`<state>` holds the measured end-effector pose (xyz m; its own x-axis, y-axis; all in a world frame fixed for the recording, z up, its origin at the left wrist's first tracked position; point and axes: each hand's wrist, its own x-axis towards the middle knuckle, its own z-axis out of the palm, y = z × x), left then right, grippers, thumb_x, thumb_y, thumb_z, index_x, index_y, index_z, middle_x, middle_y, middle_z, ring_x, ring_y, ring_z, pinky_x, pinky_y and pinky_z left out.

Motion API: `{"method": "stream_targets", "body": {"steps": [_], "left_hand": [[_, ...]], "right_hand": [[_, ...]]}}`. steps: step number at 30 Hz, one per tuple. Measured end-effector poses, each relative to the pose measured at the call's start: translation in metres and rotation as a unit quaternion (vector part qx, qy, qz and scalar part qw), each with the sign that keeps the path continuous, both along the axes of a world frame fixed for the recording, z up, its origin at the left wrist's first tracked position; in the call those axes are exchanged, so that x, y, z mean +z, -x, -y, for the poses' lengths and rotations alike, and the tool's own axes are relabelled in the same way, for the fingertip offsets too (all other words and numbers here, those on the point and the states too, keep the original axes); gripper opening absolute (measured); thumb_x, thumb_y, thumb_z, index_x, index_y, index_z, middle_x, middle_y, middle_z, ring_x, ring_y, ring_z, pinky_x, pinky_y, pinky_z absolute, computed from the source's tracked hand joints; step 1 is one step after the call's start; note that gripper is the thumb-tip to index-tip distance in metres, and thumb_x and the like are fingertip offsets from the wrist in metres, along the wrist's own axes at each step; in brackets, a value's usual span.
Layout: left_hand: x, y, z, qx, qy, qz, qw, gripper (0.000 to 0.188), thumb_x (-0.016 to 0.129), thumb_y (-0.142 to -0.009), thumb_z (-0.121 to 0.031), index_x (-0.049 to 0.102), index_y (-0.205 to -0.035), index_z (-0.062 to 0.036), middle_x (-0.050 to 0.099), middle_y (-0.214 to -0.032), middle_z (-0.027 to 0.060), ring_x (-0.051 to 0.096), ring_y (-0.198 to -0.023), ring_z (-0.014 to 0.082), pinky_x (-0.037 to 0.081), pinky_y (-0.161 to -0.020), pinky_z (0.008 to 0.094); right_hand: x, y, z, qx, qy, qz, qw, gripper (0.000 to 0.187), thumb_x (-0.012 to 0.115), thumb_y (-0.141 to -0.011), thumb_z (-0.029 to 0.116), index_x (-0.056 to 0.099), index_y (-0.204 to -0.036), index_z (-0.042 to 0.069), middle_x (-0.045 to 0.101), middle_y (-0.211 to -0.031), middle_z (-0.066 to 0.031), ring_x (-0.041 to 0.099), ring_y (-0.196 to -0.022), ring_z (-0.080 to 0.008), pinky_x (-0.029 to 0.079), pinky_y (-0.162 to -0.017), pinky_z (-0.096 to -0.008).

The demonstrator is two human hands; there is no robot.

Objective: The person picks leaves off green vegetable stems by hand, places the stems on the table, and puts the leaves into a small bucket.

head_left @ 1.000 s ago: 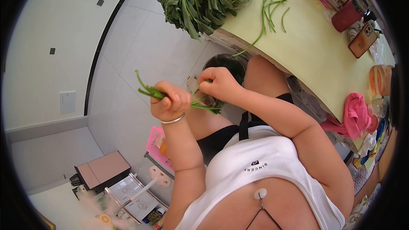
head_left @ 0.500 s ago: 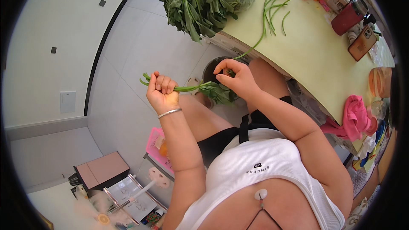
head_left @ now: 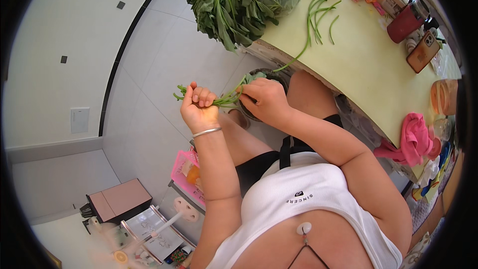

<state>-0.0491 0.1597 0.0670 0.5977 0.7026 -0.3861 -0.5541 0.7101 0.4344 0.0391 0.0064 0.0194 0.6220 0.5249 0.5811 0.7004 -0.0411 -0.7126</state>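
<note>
My left hand [head_left: 200, 108], with a silver bangle at the wrist, is closed around a small bunch of leafy green stems [head_left: 228, 100]. The cut-looking ends stick out past its thumb. My right hand [head_left: 268, 102] pinches the same bunch at its leafy end, thumb and fingers close together; its palm hides part of the leaves. Below the right hand stands a dark round bin [head_left: 283, 78], partly covered by the hand. Several bare green stems [head_left: 312, 22] lie on the pale yellow table, one hanging over its edge toward the bin.
A large heap of leafy greens [head_left: 224, 12], partly in a clear bag, overhangs the corner of the table [head_left: 358, 65]. Farther right are a red tumbler [head_left: 406, 22], a phone [head_left: 423, 52] and a pink cloth [head_left: 416, 139]. A pink basket [head_left: 183, 167] stands beside my left forearm.
My right hand has moved left and down, from above the bin onto the leafy part of the bunch. My left hand has shifted slightly right, and the leaves are now raised toward the right hand.
</note>
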Motion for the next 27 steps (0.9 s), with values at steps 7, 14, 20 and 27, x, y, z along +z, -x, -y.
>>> {"method": "stream_targets", "body": {"steps": [7,14,20,27], "left_hand": [[-0.005,0.006,0.001,0.029,-0.109,-0.002,0.994,0.012,0.048,-0.096,-0.014,0.052,-0.096,-0.0031,0.034,-0.061,-0.003,0.028,-0.05,0.0093,0.023,-0.045,0.0252],[0.006,0.001,0.007,0.045,-0.299,0.02,0.953,0.013,0.049,-0.097,-0.018,0.054,-0.091,-0.0076,0.03,-0.059,-0.0043,0.024,-0.047,0.0079,0.022,-0.043,0.0254],[0.006,0.005,-0.006,0.028,-0.269,-0.055,0.961,0.014,0.05,-0.097,-0.019,0.053,-0.091,-0.007,0.035,-0.06,-0.0026,0.03,-0.048,0.0085,0.025,-0.045,0.0248],[0.015,-0.052,0.022,-0.244,-0.336,-0.209,0.885,0.014,0.055,-0.091,-0.013,0.051,-0.099,-0.0026,0.039,-0.063,-0.0018,0.035,-0.049,0.0076,0.029,-0.043,0.0233]], "right_hand": [[-0.014,0.007,-0.008,0.017,0.032,0.006,0.999,0.006,0.064,-0.074,0.011,0.063,-0.072,0.006,0.059,-0.064,-0.0082,0.057,-0.06,-0.0244,0.046,-0.055,-0.0349],[-0.04,-0.029,-0.014,-0.015,-0.017,-0.558,0.83,0.016,0.059,-0.08,0.011,0.069,-0.081,-0.002,0.064,-0.073,-0.0031,0.054,-0.064,-0.0112,0.045,-0.061,-0.0272],[-0.056,-0.025,-0.013,0.028,0.304,-0.141,0.942,0.051,0.072,-0.077,0.031,0.061,-0.12,0.006,0.064,-0.108,-0.0225,0.062,-0.097,-0.0346,0.048,-0.085,-0.0401],[0.009,-0.068,0.012,0.025,-0.056,-0.351,0.934,0.021,0.056,-0.087,0.009,0.067,-0.103,0.0,0.067,-0.077,-0.0094,0.061,-0.069,-0.0152,0.049,-0.066,-0.0269]]}}
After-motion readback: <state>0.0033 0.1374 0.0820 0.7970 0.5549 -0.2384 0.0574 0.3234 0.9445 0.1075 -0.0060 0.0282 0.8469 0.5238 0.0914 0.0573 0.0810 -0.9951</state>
